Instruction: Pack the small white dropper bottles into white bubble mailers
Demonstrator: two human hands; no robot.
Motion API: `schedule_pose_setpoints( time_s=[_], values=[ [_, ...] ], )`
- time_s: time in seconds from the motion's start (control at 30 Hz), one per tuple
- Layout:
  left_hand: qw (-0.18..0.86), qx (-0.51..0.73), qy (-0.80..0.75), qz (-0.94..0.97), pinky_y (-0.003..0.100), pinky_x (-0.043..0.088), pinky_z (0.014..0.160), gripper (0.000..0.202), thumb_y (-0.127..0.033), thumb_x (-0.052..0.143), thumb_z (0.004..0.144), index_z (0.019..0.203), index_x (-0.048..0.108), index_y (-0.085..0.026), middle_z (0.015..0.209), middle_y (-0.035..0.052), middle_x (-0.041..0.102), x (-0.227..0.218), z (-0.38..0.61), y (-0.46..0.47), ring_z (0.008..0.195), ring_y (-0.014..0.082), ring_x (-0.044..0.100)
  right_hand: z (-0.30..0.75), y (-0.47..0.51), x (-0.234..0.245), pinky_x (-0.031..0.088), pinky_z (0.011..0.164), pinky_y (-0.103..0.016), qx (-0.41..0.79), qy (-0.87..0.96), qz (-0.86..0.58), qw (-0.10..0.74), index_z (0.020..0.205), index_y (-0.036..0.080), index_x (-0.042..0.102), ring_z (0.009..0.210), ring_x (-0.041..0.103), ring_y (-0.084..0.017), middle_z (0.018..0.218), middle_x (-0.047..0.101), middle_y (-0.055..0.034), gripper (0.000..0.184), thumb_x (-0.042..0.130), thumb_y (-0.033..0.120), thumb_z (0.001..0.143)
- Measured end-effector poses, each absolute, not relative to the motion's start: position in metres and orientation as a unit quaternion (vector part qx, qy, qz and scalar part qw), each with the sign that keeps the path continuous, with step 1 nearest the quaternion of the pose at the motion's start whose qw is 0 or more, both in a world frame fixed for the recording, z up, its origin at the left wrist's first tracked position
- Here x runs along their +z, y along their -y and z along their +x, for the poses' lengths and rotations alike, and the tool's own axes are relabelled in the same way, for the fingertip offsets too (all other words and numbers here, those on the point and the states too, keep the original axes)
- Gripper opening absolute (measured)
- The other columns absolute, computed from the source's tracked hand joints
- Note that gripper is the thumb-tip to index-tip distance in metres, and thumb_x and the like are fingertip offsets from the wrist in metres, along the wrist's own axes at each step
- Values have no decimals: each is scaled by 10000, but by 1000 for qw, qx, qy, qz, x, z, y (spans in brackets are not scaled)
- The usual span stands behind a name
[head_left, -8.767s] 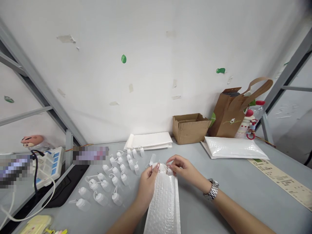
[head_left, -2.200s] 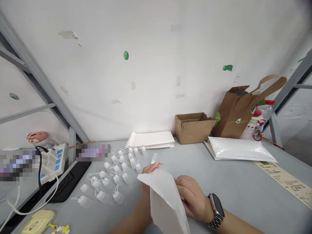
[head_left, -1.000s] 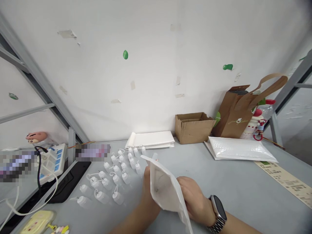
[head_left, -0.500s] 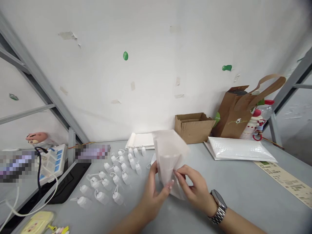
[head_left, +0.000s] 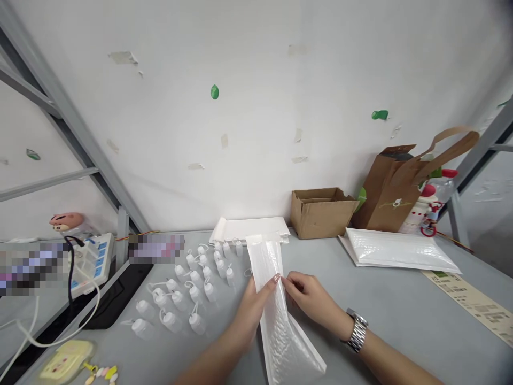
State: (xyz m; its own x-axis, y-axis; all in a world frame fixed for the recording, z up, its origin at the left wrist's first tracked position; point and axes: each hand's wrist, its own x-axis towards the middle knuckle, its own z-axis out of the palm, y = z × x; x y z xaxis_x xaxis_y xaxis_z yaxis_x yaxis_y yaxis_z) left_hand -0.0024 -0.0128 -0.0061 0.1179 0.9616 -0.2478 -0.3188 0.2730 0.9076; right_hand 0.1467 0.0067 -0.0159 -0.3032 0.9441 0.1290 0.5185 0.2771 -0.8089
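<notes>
A white bubble mailer [head_left: 276,315] lies lengthwise on the grey table [head_left: 393,315] in front of me, its far end reaching toward the wall. My left hand [head_left: 254,305] rests on its left edge, fingers closed over the mailer near the middle. My right hand [head_left: 308,294], with a metal watch on the wrist, pinches the mailer's right edge beside the left fingertips. Several small white squeeze bottles [head_left: 192,280] with tethered caps lie in rows just left of the mailer.
A stack of white mailers [head_left: 248,230] lies at the wall. A small cardboard box [head_left: 320,211], a brown paper bag [head_left: 395,187] and another mailer pile [head_left: 396,248] stand to the right. A label strip [head_left: 473,302] runs along the right; a power strip [head_left: 90,256] and cables sit left.
Both hands turned the mailer over, lifted it upright, then laid it flat on the table with its end pointing at the wall.
</notes>
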Motion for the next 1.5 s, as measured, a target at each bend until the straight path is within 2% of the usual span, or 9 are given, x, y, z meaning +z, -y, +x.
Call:
schedule_pose_setpoints(
  time_s=[0.2,0.47,0.63,0.77,0.9,1.1,1.27,1.33,1.5],
  values=[
    [663,473,-446,373,362,407,905,575,-367,701,674,1175,508,-160,1116,111,627,-4,-7,12,1058,272,554,155,-9,-12,329,507,-231,240,703,-530,409,523,193,409,486,406,-105,491,442,36,395,422,400,859],
    [779,223,-322,489,408,380,944,545,-258,768,581,1086,593,-157,1108,86,637,-9,-11,17,1083,287,541,164,-17,11,391,532,-243,197,654,-487,544,600,199,483,501,466,-116,535,489,24,324,440,361,878],
    [748,202,-281,566,394,362,969,543,-277,766,581,1090,601,-186,1135,46,626,-4,-12,19,1115,265,518,136,-35,22,460,640,-259,151,852,-366,343,872,202,579,723,554,-143,886,592,-50,133,447,207,852],
    [732,200,-282,587,396,357,974,599,-305,783,545,1103,596,-192,1148,38,620,-5,-12,19,1111,266,516,109,-63,13,449,804,-319,28,944,-287,161,1118,191,530,968,531,-189,1121,554,-78,373,476,74,768],
    [729,210,-298,580,421,356,969,565,-337,759,574,1096,601,-191,1140,50,623,-10,-12,19,1105,283,519,89,-82,-3,438,742,-322,-67,960,-272,30,1022,152,565,893,546,-203,1029,584,-96,276,462,43,790],
    [730,228,-319,560,417,381,934,472,-343,746,586,1022,636,-200,1075,56,652,-12,-11,21,1072,294,544,84,-82,-13,419,684,-310,-64,951,-302,31,860,125,572,809,558,-203,894,592,-106,188,409,37,827],
    [724,223,-386,527,419,415,860,436,-363,763,544,919,659,-167,980,80,680,-12,-8,20,973,306,591,111,-79,-3,425,636,-273,-36,927,-363,87,918,126,540,734,556,-165,886,583,-87,137,427,113,841],
    [721,248,-411,501,417,424,837,444,-373,764,539,904,656,-146,960,99,682,-12,-8,18,946,311,602,130,-76,5,428,612,-259,5,890,-420,178,982,131,507,685,540,-146,829,573,-59,158,418,198,870],
    [700,377,-453,404,393,430,833,527,-402,753,553,963,610,-103,988,140,668,-10,-9,14,950,306,602,176,-61,18,400,488,-243,305,666,-473,489,888,170,527,529,471,-111,672,525,9,279,518,437,805]
  ],
)
